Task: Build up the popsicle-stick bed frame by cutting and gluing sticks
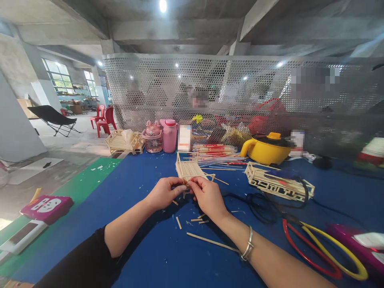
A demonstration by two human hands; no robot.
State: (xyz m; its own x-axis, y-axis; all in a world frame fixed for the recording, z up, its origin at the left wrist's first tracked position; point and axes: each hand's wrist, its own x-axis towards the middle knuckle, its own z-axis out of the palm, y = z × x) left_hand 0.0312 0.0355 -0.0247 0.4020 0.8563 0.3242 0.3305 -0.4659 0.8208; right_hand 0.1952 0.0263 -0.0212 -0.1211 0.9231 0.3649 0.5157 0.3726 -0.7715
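We find the stick frame (189, 169) midway across the counter (156, 256), its near end pinched in the closed grip of left hand (163, 193) and right hand (210, 199) — presumably light, stiff, brittle-jointed, best held by its base.

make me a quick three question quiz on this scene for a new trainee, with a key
1. Multiple choice: on which side is the silver bracelet worn? A) left B) right
2. True or false: the left hand and the right hand are both at the near end of the pale stick frame in the middle.
3. Fill in: the pot on the blue tabletop has a ____ body.

Key: 1 B; 2 true; 3 yellow.
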